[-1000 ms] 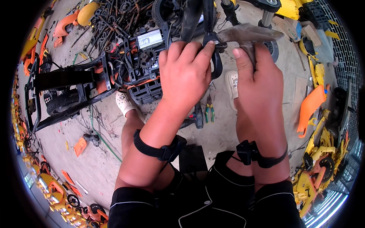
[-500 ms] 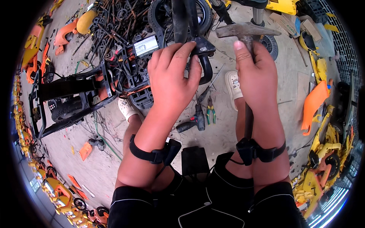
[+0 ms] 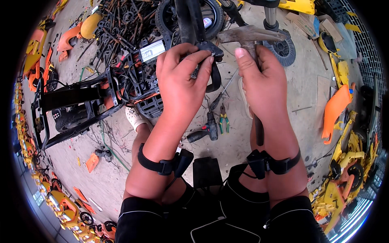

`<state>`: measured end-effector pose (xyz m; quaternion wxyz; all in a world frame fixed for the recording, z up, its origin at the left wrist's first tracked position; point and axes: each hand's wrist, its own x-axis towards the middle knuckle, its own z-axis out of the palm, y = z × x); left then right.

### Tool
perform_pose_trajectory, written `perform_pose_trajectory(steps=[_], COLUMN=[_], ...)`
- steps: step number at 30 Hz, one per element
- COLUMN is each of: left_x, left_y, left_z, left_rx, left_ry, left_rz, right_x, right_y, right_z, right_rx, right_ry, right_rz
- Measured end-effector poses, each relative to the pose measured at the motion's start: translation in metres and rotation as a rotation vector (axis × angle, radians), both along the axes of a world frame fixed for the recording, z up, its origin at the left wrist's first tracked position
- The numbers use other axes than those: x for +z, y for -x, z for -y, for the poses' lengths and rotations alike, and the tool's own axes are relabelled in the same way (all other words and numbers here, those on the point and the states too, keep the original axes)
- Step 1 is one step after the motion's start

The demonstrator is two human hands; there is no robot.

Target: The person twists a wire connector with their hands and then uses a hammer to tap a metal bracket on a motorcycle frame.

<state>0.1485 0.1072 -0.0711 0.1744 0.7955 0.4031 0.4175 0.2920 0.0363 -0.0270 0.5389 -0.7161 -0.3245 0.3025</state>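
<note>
My left hand (image 3: 179, 83) is closed at the black metal frame (image 3: 213, 47) of a partly stripped bike, thumb and fingertips at its joint. Whether a small part is also pinched there, I cannot tell. A worn hammer (image 3: 251, 35) is gripped in my right hand (image 3: 265, 83), thumb along the handle. Its head lies crosswise just right of the frame joint, apart from my left fingers, and the handle end sticks out below my wrist.
On the floor between my feet lie a cordless drill (image 3: 210, 126), pliers (image 3: 223, 118) and a screwdriver (image 3: 216, 101). A heap of rusty metal parts (image 3: 127, 24) sits at the far left. An orange panel (image 3: 335, 113) and yellow scrap (image 3: 346, 162) lie on the right.
My right hand has moved left with the hammer, bringing its head closer to the frame joint. My left hand stays at the joint, its fingers slightly shifted; the frame has moved slightly left.
</note>
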Motion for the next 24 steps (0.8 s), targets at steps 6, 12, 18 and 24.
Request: perform_pose_trajectory(steps=[6,12,18,24], left_x=[0.002,-0.003,-0.001,0.006], left_y=[0.004,-0.001,-0.001,-0.001], left_z=[-0.002,-0.003,-0.009,-0.009], left_rx=[0.006,0.031,-0.015,-0.009], left_ry=[0.027,0.242,0.491,0.99], left_rz=[-0.003,0.188,0.35,0.583], right_x=[0.006,0.009,0.01,0.011], right_y=[-0.001,0.007,0.011,0.009], right_z=[0.004,0.009,0.007,0.005], right_rx=[0.072,0.149,0.19,0.19], right_ry=[0.034,-0.033,-0.03,0.011], right_rz=[0.062,0.429,0.487,0.484])
